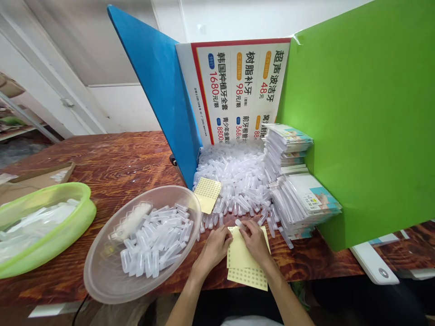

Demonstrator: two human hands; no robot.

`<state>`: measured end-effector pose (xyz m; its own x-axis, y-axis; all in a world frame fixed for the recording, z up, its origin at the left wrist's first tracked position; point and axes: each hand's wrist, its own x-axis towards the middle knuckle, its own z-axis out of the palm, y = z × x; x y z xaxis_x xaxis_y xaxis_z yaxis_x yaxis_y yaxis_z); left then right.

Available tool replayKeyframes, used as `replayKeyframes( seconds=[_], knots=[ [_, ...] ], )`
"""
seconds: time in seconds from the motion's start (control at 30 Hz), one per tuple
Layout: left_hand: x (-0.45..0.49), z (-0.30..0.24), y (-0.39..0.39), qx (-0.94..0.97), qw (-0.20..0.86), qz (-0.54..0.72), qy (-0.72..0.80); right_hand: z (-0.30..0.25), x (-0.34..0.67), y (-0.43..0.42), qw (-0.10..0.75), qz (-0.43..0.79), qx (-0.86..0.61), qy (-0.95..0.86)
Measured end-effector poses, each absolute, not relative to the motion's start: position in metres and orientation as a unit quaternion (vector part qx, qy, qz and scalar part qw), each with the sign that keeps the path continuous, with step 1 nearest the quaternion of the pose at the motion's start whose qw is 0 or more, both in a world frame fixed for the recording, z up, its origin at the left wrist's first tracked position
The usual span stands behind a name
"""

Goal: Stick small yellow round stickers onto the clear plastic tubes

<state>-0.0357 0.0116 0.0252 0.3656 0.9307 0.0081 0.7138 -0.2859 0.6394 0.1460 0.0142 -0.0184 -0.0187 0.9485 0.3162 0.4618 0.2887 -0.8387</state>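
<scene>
Tube [239, 223] at Yellow Sheets' [243, 259] Far Edge

Forearms [186, 293] converge forward; the right hand [254, 241] pinches the tube, the left hand [216, 245] bends its fingers at the sheets' side, grip unclear. Wood-grained table [136, 156] beneath; blue panel [152, 81] and green panel [367, 127] upright, white wall [124, 106] behind.

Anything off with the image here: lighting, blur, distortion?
Head view: light looks even, without harsh shadows; the pale heap washes together toward the back; the green basket looks stretched at the left edge; large lettering on the printed board reads clearly; the left hand and right hand look fairly sharp.
</scene>
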Motion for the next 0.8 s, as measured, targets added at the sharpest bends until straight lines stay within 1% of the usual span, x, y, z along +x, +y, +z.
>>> replayKeyframes(
  seconds=[0.1, 0.23, 0.43, 0.5, 0.63, 0.8],
  knots=[
    [-0.038, 0.025, 0.01, 0.781, 0.283, 0.192, 0.522, -0.02, 0.146, 0.014, 0.458, 0.266, -0.529, -0.663],
    [-0.042, 0.026, 0.008, 0.766, 0.315, 0.207, 0.52, -0.021, 0.146, 0.014, 0.459, 0.266, -0.529, -0.662],
    [-0.04, 0.035, 0.009, 0.684, 0.407, 0.295, 0.529, -0.017, 0.146, 0.012, 0.458, 0.275, -0.519, -0.667],
    [-0.036, 0.039, 0.01, 0.661, 0.423, 0.326, 0.527, -0.016, 0.146, 0.011, 0.456, 0.279, -0.512, -0.673],
    [-0.029, 0.039, 0.014, 0.649, 0.421, 0.36, 0.521, -0.016, 0.146, 0.012, 0.456, 0.282, -0.503, -0.677],
    [-0.025, 0.033, 0.016, 0.655, 0.407, 0.358, 0.527, -0.014, 0.146, 0.012, 0.458, 0.285, -0.497, -0.68]
  ],
)
